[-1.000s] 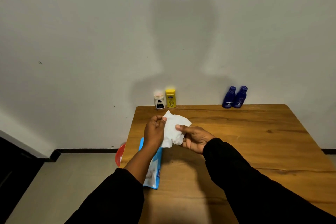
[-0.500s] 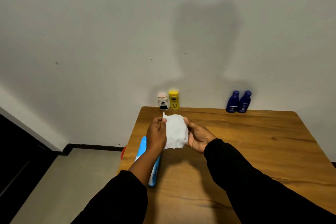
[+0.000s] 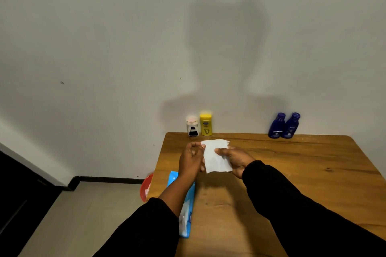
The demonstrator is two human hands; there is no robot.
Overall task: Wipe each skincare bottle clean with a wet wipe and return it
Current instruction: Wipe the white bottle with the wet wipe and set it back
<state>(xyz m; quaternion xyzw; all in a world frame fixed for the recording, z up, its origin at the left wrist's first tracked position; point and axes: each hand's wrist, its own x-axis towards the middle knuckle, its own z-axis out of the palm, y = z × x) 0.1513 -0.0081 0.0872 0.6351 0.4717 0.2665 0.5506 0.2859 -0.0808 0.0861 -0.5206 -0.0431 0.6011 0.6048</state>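
A white wet wipe (image 3: 215, 157) is held flat between my two hands above the left part of the wooden table (image 3: 302, 169). My left hand (image 3: 191, 159) pinches its left edge and my right hand (image 3: 235, 157) grips its right side. Against the wall at the table's far edge stand a small white bottle with a pink cap (image 3: 192, 126) and a yellow bottle (image 3: 206, 124) side by side. Further right, two dark blue bottles (image 3: 284, 125) lean together.
A light blue wet wipe pack (image 3: 186, 208) lies at the table's left edge, partly under my left forearm. A red bin (image 3: 146, 186) sits on the floor beside the table's left side. A pale wall rises just behind the bottles.
The wipe was bunched up a second ago; both hands have spread it into a flat sheet. The camera has shifted a little.
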